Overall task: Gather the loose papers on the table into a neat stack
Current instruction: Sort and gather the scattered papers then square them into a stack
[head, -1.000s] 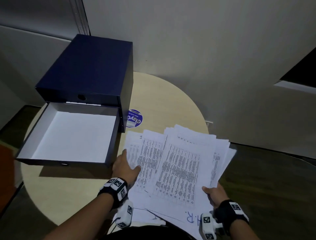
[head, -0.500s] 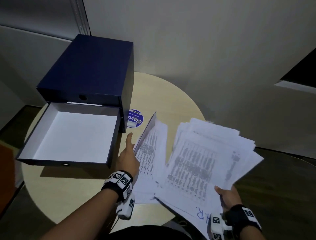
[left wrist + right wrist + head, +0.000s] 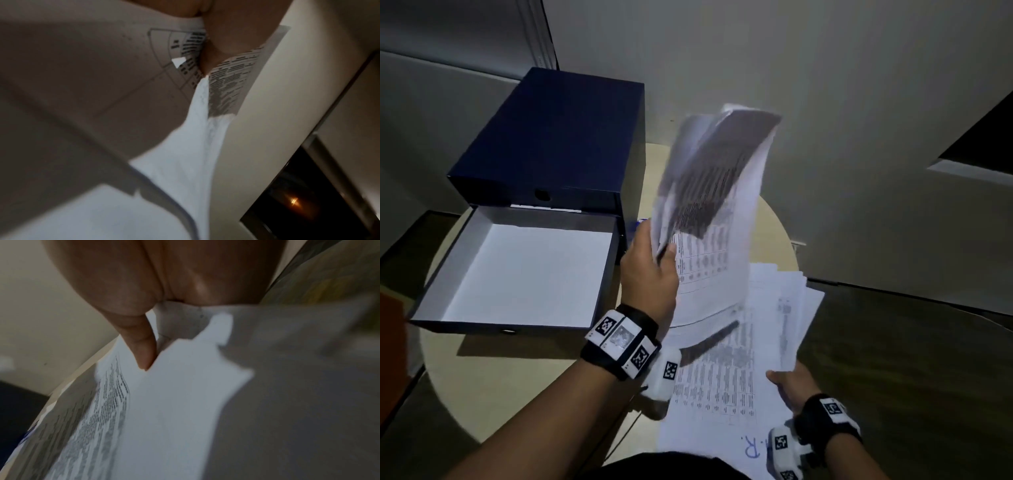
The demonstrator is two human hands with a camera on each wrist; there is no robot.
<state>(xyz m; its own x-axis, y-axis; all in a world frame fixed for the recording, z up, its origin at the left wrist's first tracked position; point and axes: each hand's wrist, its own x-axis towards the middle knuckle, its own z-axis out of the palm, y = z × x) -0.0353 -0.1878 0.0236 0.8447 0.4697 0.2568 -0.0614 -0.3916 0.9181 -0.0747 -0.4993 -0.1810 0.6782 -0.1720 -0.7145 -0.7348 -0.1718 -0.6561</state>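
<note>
My left hand (image 3: 654,263) pinches the lower edge of a small bundle of printed sheets (image 3: 709,192) and holds it upright above the table, blurred by motion. In the left wrist view its thumb (image 3: 218,53) presses on those printed sheets (image 3: 232,84). My right hand (image 3: 791,387) grips the near right corner of the fanned pile of papers (image 3: 739,370), which lies slanted over the table's near right edge. The right wrist view shows the thumb (image 3: 141,344) on top of that pile (image 3: 164,402). A blue handwritten "R" shows on the bottom sheet.
A dark blue box (image 3: 558,140) stands at the back left of the round beige table (image 3: 500,383), its open white-lined drawer (image 3: 524,270) pulled toward me. A white wall stands behind. Dark floor lies to the right of the table.
My left hand has lifted its few sheets from lying on the table to standing upright and high. The right hand's pile has tilted and shifted slightly right.
</note>
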